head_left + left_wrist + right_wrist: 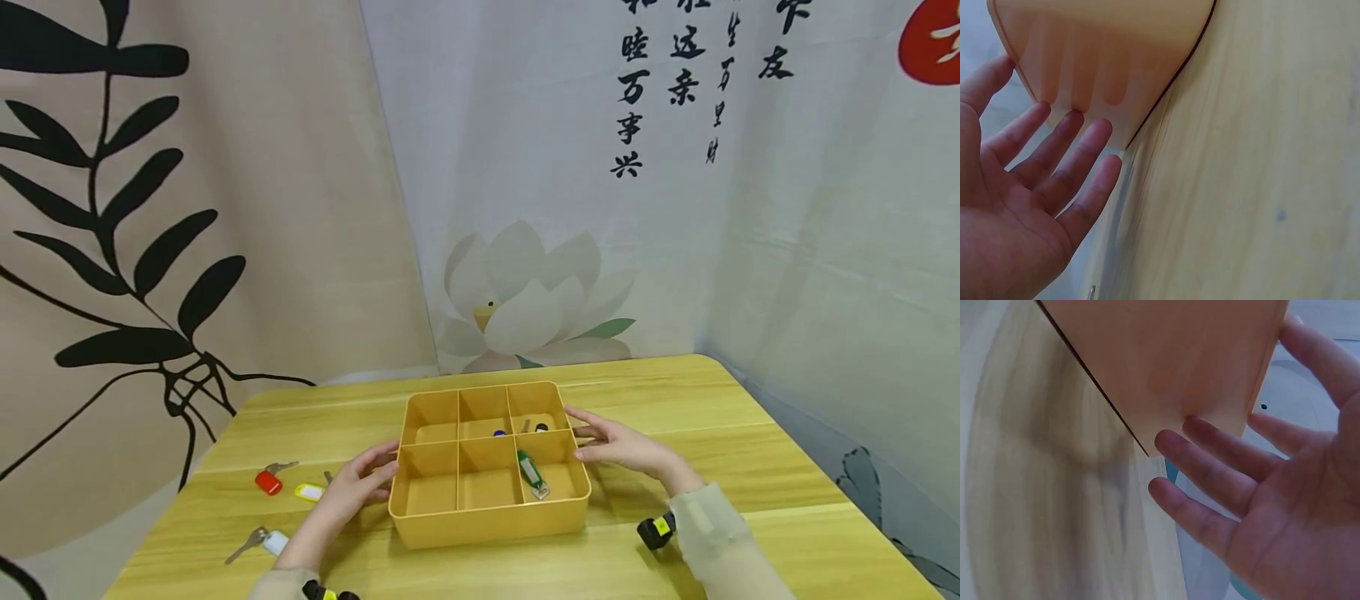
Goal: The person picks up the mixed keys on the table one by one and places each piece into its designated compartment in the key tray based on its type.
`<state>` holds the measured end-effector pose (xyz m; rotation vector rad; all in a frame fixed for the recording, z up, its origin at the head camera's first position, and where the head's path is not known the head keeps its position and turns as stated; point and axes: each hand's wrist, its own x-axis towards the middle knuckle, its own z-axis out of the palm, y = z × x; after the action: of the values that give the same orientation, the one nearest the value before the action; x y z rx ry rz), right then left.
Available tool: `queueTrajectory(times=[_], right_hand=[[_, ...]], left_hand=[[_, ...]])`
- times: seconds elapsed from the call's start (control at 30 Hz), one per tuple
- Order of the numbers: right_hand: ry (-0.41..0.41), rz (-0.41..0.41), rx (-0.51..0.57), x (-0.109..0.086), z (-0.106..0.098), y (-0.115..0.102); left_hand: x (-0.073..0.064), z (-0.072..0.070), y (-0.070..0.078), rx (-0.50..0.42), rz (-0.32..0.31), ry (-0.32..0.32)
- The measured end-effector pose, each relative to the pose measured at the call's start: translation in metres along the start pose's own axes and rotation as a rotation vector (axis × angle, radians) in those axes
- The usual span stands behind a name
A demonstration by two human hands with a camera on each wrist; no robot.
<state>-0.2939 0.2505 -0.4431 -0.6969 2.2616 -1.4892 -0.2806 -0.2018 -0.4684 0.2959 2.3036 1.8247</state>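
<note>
A yellow box (487,529) with six compartments stands on the table between my two hands. My left hand (351,485) touches its left side with extended fingers; in the left wrist view the fingertips (1100,131) rest on the side wall. On the opposite side, my right hand (628,447) touches the right wall, its fingers (1194,453) spread and fairly straight. A green key tag (531,472) lies in the front right compartment. Small, partly hidden items sit in the back row: a blue one (499,433) in the middle, a dark one (542,427) at the right.
Left of the box lie a key with a red tag (268,482), a yellow tag (309,492) and a key with a white tag (275,542). A printed curtain (525,192) hangs behind the wooden table (675,392).
</note>
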Motion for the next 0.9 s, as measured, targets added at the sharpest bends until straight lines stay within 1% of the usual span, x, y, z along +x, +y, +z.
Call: queueTrajectory(times=[0.23, 0.33, 0.4, 0.47, 0.57, 0.7, 0.8, 0.9], right_hand=[[0.009, 0.020, 0.049, 0.002, 0.005, 0.006], [0.010, 0.013, 0.057, 0.002, 0.005, 0.008], [0.014, 0.010, 0.056, 0.001, 0.004, 0.008], [0.015, 0.004, 0.057, 0.002, 0.005, 0.008], [0.014, 0.002, 0.048, -0.001, 0.003, 0.008], [0.003, -0.009, 0.034, -0.003, 0.003, 0.008], [-0.005, -0.010, 0.038, -0.002, 0.004, 0.009], [-0.007, 0.000, 0.041, -0.001, 0.005, 0.010]], left_hand=[[-0.002, -0.001, -0.002, 0.024, -0.014, 0.004], [-0.002, -0.001, -0.002, 0.025, -0.022, 0.006], [0.000, 0.000, -0.001, 0.035, -0.017, -0.002], [-0.001, -0.002, 0.001, 0.051, -0.016, -0.006], [-0.002, -0.004, 0.004, 0.081, 0.005, -0.028], [-0.006, -0.016, 0.009, 0.126, 0.071, -0.051], [-0.011, -0.029, 0.015, 0.162, 0.098, -0.027], [-0.016, -0.043, 0.020, 0.212, 0.091, 0.019]])
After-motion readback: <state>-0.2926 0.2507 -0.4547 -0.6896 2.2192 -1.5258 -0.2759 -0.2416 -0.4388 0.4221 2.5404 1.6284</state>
